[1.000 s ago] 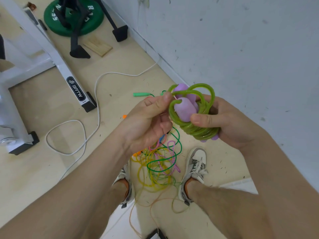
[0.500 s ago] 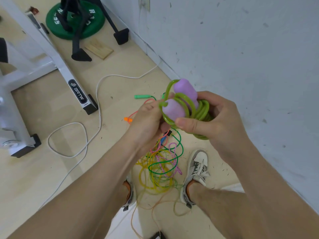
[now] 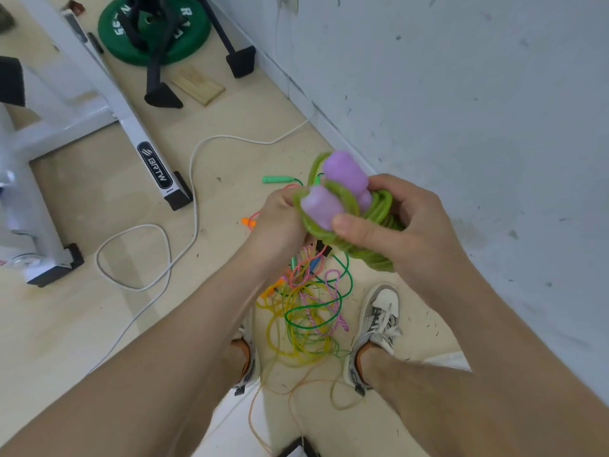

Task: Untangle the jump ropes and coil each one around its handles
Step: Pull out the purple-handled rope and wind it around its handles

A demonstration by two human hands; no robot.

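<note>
A lime-green jump rope is coiled in many loops around its two purple handles. My right hand grips the coiled bundle, thumb pressed across the front of the lower handle. My left hand holds the left side of the bundle, its fingers curled round the rope loop there and mostly hidden. On the floor between my shoes lies a tangle of other ropes: dark green, yellow, pink braided and orange. A mint-green handle and an orange handle lie beyond it.
A grey wall runs along the right. A white machine frame and a green weight plate stand at the far left. A white cable loops over the floor, and a wooden block lies near the black stand feet.
The loose green loop that stood above the handles has been drawn down tight around them. Both hands have shifted slightly with the bundle, and my left fingers have moved behind it.
</note>
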